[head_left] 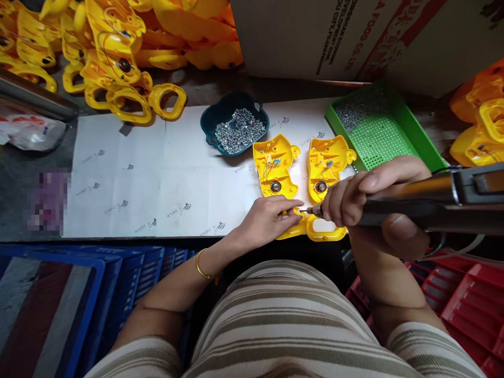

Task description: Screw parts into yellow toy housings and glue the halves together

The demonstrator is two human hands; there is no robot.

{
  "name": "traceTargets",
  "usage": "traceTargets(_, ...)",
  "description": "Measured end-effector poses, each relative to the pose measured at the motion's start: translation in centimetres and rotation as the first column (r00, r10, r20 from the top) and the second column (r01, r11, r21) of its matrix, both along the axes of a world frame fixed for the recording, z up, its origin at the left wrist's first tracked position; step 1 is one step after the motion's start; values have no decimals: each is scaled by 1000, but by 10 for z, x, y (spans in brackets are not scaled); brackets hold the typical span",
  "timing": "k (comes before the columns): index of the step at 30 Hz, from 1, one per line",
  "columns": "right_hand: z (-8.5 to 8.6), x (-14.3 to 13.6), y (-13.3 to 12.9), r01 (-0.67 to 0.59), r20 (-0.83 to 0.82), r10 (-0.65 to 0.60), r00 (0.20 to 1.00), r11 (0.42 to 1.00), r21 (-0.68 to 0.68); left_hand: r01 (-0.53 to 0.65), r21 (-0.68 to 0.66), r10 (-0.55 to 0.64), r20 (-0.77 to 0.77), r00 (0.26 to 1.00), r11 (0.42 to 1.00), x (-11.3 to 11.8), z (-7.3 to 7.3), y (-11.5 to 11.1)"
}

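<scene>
Two yellow plastic shells, a left one (284, 170) and a right one (328, 167), lie open side by side on the white sheet, with wires and a round dark part in each. My right hand (378, 202) is closed around a black electric screwdriver (425, 207) that points left. Its tip meets the handle part of the left shell, beside my left fingertips. My left hand (271, 220) rests on that handle, fingers pressed together near the tip; whatever they pinch is too small to make out.
A dark teal bowl (208, 123) of small metal parts and a green tray (423, 139) of screws stand behind the shells. Yellow shells (118, 52) are heaped at back left, more at right. A carton (291, 42) stands behind. Blue crates (98, 262) and red crates (472, 294) flank the body.
</scene>
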State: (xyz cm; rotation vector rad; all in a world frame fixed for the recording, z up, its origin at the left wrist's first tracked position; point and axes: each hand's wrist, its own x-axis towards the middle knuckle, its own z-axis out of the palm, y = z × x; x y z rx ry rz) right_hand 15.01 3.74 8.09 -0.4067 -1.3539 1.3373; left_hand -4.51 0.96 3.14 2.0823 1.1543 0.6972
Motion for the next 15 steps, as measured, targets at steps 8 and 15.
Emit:
traceTargets(8, -11, -21, 15, 214, -108, -200, 974, 967, 136, -376, 406, 463, -139, 875, 833, -18, -27, -13)
traceTargets(15, -45, -47, 43, 220, -128, -194, 973, 947, 235, -391, 252, 445, -216, 869, 885, -12, -48, -16)
